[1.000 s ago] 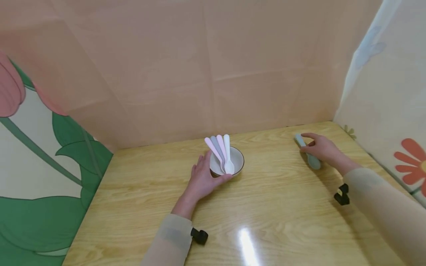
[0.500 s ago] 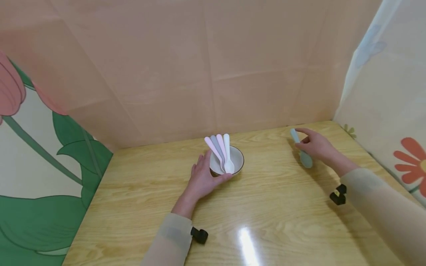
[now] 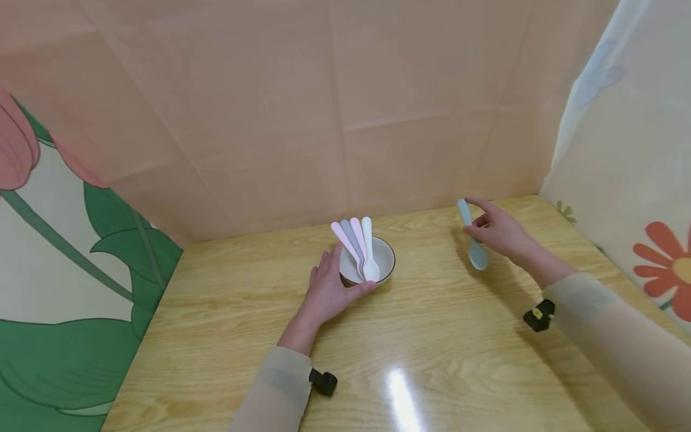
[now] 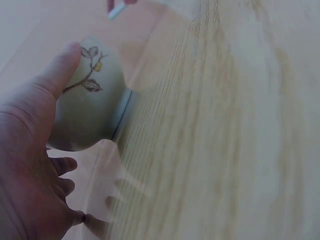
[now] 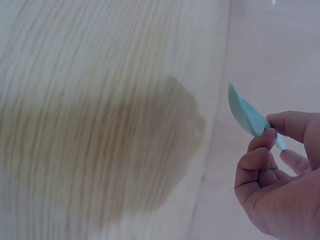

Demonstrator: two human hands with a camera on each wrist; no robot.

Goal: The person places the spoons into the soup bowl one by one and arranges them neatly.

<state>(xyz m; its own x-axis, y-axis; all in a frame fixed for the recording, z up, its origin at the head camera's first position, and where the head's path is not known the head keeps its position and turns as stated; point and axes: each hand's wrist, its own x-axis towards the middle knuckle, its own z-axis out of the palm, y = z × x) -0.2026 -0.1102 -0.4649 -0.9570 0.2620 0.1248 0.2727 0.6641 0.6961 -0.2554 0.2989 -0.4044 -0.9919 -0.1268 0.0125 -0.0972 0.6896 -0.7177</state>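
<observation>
My left hand [image 3: 326, 294] holds a small pale bowl [image 3: 385, 257], its thumb and fingers spread round the near left side. In the left wrist view the bowl [image 4: 92, 117] shows a brown twig pattern on its outside. Inside it lean several spoons: a white spoon [image 3: 370, 269] in front, a grey spoon [image 3: 348, 229] and two pink ones, all with handles above the far rim. Off to the right, my right hand [image 3: 501, 233] pinches a light blue-green spoon [image 3: 478, 255] by its handle, bowl end down, raised off the table. That spoon [image 5: 252, 119] is tilted in the right wrist view.
The bowl stands on a wood-grain table [image 3: 432, 336]. A pinkish covering [image 3: 270, 120] rises behind the table's far edge. On the right is a pale panel with a red flower [image 3: 666, 264]; on the left, green leaf artwork [image 3: 65, 360].
My right hand has lifted the blue-green spoon off the table and carried it leftward, toward the bowl. My left hand and the bowl stay in place.
</observation>
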